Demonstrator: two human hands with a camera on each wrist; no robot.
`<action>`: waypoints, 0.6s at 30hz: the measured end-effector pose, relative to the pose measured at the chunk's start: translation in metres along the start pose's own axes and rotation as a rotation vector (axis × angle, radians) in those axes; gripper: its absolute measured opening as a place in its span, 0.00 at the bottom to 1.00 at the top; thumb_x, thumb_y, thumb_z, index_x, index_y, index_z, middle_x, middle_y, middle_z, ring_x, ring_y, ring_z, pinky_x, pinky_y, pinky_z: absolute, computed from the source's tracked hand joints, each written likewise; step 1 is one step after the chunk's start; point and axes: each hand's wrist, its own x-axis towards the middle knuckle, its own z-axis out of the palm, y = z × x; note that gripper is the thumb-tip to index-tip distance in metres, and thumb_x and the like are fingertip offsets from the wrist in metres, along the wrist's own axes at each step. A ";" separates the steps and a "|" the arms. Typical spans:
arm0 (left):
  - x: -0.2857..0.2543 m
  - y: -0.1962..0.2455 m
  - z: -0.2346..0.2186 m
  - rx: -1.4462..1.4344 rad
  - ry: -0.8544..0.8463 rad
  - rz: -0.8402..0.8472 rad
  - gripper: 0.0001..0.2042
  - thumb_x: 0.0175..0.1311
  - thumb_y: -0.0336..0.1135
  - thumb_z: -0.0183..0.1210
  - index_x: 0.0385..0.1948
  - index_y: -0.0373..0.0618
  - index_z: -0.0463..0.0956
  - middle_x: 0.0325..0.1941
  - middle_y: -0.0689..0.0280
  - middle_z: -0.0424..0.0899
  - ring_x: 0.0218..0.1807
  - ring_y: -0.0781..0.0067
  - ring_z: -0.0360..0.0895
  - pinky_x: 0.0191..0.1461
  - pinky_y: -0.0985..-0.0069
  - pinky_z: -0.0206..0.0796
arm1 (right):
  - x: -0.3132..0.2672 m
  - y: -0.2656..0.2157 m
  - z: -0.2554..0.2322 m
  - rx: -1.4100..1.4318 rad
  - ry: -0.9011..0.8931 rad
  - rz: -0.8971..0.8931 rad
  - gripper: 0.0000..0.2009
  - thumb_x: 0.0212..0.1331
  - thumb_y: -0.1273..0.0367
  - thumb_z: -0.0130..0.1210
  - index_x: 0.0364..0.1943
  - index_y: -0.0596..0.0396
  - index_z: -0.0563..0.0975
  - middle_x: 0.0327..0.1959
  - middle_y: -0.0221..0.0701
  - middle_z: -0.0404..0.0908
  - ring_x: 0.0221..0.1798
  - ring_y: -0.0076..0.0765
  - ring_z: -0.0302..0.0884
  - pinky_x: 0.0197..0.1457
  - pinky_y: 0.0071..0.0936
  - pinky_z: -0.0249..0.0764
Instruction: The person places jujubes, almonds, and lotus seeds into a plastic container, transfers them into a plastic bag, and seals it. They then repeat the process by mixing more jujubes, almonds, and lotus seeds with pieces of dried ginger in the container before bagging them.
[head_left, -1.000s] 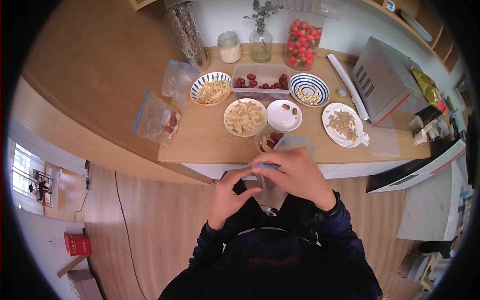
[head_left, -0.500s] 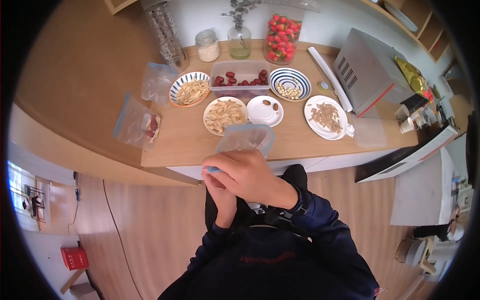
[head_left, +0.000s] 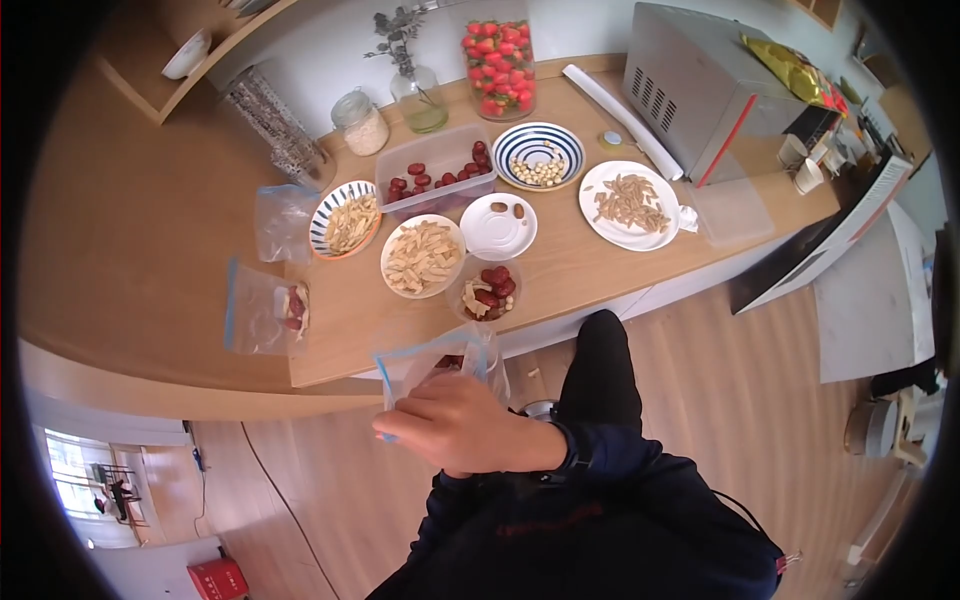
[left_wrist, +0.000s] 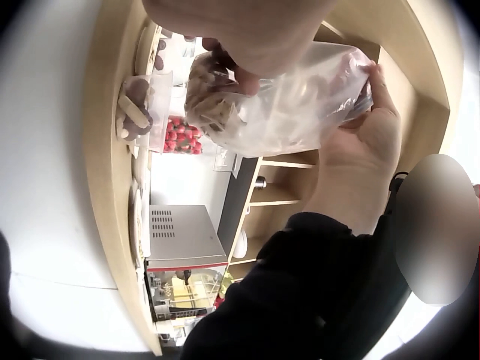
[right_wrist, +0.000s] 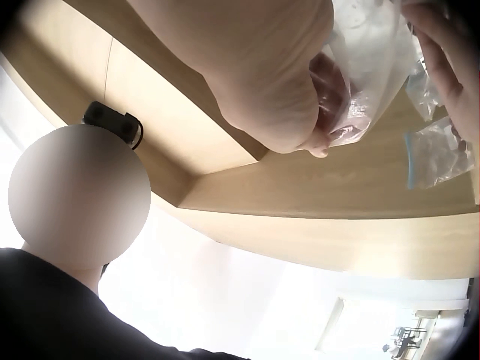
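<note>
A clear zip bag (head_left: 408,367) with a blue-edged mouth is held just off the counter's front edge; dark red dates and pale slices show through its plastic. My right hand (head_left: 455,425) grips the bag by its blue edge. In the left wrist view, my left hand (left_wrist: 244,34) curls its fingers on the filled end of the bag; the head view hides most of it behind the right hand. Just beyond the bag, a small clear tub (head_left: 488,292) holds dates, pale slices and small round seeds.
Behind stand bowls of pale slices (head_left: 422,257), a plastic box (head_left: 436,165) of dates, a saucer (head_left: 500,240) with two dates, a blue-ringed bowl (head_left: 575,165) and a plate (head_left: 600,228) of thin slices. Another filled bag (head_left: 262,315) lies left. A microwave (head_left: 685,90) stands right.
The view has swung and the hands have turned, with the bag's blue-edged mouth now tilted out to the left. The small tub shows uncovered, and the left hand has dropped from sight behind the right.
</note>
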 end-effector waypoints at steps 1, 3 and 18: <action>-0.001 -0.002 -0.001 0.030 0.008 0.025 0.12 0.66 0.27 0.61 0.48 0.39 0.73 0.56 0.59 0.72 0.59 0.64 0.72 0.62 0.68 0.64 | -0.002 0.000 -0.001 0.010 -0.003 0.004 0.09 0.53 0.69 0.63 0.37 0.52 0.76 0.23 0.26 0.77 0.25 0.35 0.80 0.31 0.35 0.74; -0.003 -0.006 -0.005 0.087 0.034 0.072 0.11 0.66 0.27 0.61 0.48 0.39 0.73 0.56 0.59 0.72 0.59 0.63 0.71 0.62 0.68 0.64 | -0.007 0.002 -0.003 0.025 -0.030 -0.003 0.09 0.53 0.69 0.63 0.37 0.51 0.77 0.22 0.26 0.77 0.24 0.35 0.79 0.30 0.35 0.73; 0.046 0.024 -0.039 0.217 0.143 0.134 0.05 0.72 0.28 0.57 0.40 0.37 0.75 0.44 0.56 0.79 0.49 0.65 0.76 0.58 0.71 0.66 | 0.029 0.051 -0.039 0.420 0.066 0.463 0.06 0.62 0.73 0.63 0.40 0.59 0.83 0.33 0.35 0.88 0.29 0.31 0.86 0.31 0.25 0.78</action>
